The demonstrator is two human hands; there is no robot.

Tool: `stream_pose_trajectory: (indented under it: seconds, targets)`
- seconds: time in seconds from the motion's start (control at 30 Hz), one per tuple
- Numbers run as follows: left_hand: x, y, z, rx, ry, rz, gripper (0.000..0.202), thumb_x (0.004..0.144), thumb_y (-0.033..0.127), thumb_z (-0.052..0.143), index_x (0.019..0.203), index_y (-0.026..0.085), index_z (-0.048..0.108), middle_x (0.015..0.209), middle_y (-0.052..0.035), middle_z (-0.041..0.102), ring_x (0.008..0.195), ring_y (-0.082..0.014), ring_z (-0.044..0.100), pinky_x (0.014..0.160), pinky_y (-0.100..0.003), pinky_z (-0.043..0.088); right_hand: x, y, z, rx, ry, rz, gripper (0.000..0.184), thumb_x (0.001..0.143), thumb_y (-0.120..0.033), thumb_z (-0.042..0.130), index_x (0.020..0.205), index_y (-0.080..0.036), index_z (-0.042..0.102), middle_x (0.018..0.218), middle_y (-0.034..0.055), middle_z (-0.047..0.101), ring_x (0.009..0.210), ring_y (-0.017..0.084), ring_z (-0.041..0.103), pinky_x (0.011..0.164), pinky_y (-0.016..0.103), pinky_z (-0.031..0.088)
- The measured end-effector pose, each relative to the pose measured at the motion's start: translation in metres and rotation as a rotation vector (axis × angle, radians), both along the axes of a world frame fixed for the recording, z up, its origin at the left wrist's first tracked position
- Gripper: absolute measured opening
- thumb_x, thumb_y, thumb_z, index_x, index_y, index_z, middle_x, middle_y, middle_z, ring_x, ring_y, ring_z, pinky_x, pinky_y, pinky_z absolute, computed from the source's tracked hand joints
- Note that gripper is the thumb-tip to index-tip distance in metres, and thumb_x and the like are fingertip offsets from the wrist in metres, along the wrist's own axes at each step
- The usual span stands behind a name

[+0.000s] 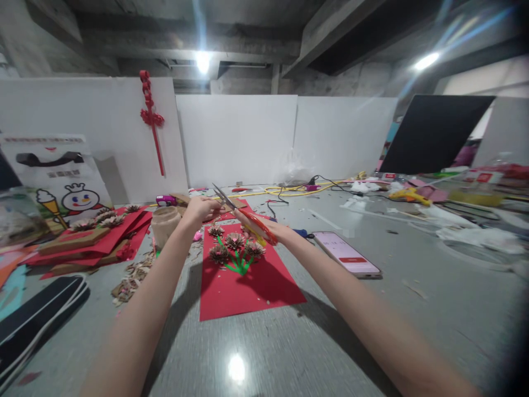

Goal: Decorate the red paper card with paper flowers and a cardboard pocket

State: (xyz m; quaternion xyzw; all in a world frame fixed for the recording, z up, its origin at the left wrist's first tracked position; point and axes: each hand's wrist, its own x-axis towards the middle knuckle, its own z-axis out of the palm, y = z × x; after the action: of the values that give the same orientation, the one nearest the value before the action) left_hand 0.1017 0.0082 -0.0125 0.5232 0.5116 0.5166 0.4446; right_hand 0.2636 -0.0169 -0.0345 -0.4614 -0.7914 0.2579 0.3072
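My right hand (273, 227) grips scissors (258, 221) with orange-red and yellow handles. Their blades stand apart and point up and left, close to the fingertips of my left hand (201, 208). The left fingers are pinched together; what they hold, if anything, is too small to make out. Below both hands lies a red sheet of paper (252, 286) bearing several brown layered paper flowers (235, 241) with pinkish centres. Green strips (239, 266) fan out as stems under the flowers. Part of the sheet's far end is hidden behind my hands.
A cloudy jar (165, 223) stands left of my left forearm, near brown scraps (132, 278). Red sheets (93, 251) with cardboard and flowers are stacked further left. Right of the sheet lies a phone (347, 253). A yellow glue gun (409, 196) and cables (285, 193) lie farther back.
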Motion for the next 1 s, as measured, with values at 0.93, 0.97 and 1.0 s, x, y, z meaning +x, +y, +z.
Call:
stream_pose_trajectory:
  seconds: [0.93,0.97,1.0]
  targets:
    - [-0.007,0.004,-0.004,0.069,0.004,-0.015,0.007,0.056,0.01,0.058,0.062,0.011,0.059,0.052,-0.0031,0.063,0.055,-0.014,0.063,0.06,-0.023,0.05,0.001,0.018,-0.014,-0.139,-0.027,0.063,0.048,0.076,-0.064,0.034,0.079,-0.019,0.05,0.055,-0.0018,0.044,0.046,0.011,0.043,0.048,0.026,0.038]
    - [-0.007,0.004,-0.004,0.069,-0.001,-0.015,0.006,0.056,0.01,0.058,0.062,0.011,0.059,0.053,-0.0034,0.063,0.055,-0.0139,0.063,0.06,-0.023,0.05,0.001,0.017,-0.015,-0.142,-0.026,0.068,0.049,0.075,-0.065,0.033,0.079,-0.019,0.05,0.055,-0.0021,0.043,0.046,0.011,0.043,0.048,0.026,0.038]
    - [-0.007,0.004,-0.004,0.067,-0.007,-0.012,0.006,0.056,0.009,0.058,0.062,0.01,0.059,0.053,-0.0036,0.063,0.055,-0.0139,0.063,0.06,-0.023,0.05,0.001,0.017,-0.015,-0.145,-0.021,0.068,0.05,0.075,-0.066,0.033,0.078,-0.019,0.049,0.055,-0.0024,0.042,0.046,0.011,0.043,0.047,0.025,0.038]
